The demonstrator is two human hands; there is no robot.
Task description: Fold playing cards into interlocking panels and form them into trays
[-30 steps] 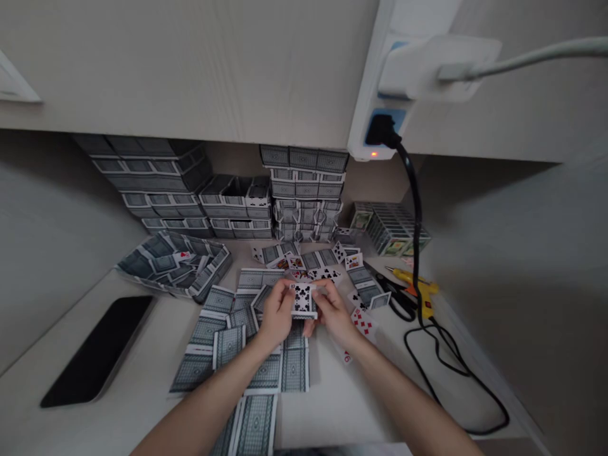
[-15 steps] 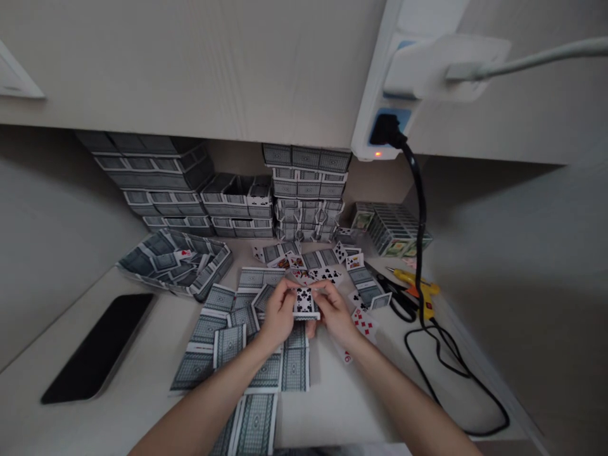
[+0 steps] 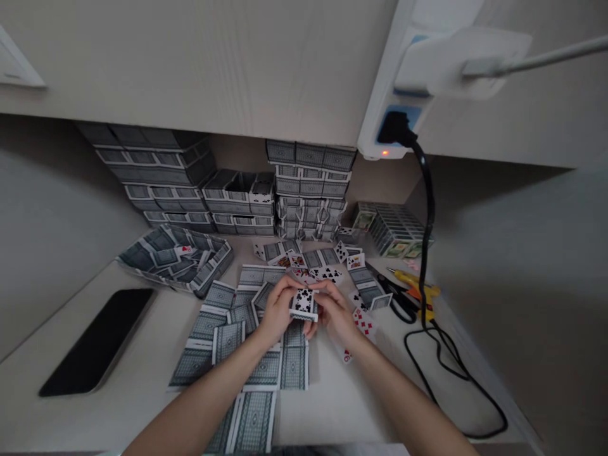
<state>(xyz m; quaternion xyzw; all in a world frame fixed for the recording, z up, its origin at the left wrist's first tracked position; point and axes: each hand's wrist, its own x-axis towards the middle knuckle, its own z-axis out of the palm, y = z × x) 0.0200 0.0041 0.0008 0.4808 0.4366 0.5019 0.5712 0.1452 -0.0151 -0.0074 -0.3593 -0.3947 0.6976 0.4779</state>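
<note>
A playing card of clubs [image 3: 304, 301] with a folded near edge is held between both hands at the centre. My left hand [image 3: 279, 308] pinches its left side, fingers closed. On its right side, my right hand [image 3: 332, 308] grips the card with bent fingers. Beneath and left of the hands lie folded, patterned-back cards [image 3: 261, 367] in overlapping rows. Face-up clubs cards [image 3: 327, 274] lie just beyond the hands, and a red diamonds card [image 3: 363, 322] is right of my right hand.
Stacked card structures [image 3: 311, 183] stand at the back. A card-built tray [image 3: 213, 269] holds folded cards at left, near a black phone [image 3: 97, 342]. Right are black scissors [image 3: 403, 307], a yellow glue gun [image 3: 427, 304] and a black cable [image 3: 425, 221] hanging from a power strip [image 3: 389, 95].
The held card has tilted slightly and shifted a little left, with the fingers regripping around it. The camera view has shifted slightly.
</note>
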